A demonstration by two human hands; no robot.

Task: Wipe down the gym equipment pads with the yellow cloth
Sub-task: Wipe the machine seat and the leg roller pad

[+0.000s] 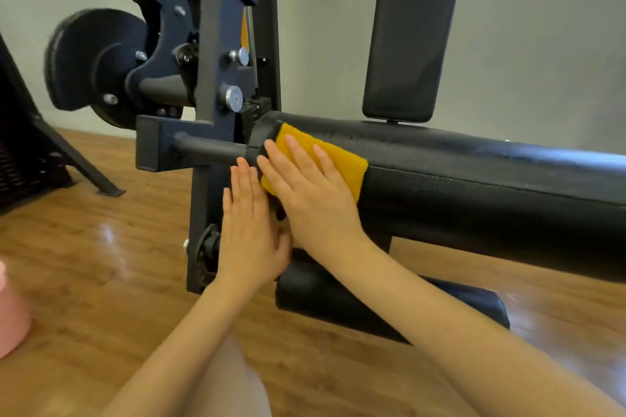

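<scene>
The yellow cloth [342,159] lies draped over the near end of the upper roller pad [474,193], pressed flat under the right hand [311,193], whose fingers are straight and spread. The left hand [249,234], fingers straight too and holding nothing, rests against that pad's end face, just beside the cloth. Away from the cloth the pad runs on bare. A lower roller pad [325,294] sits beneath it
</scene>
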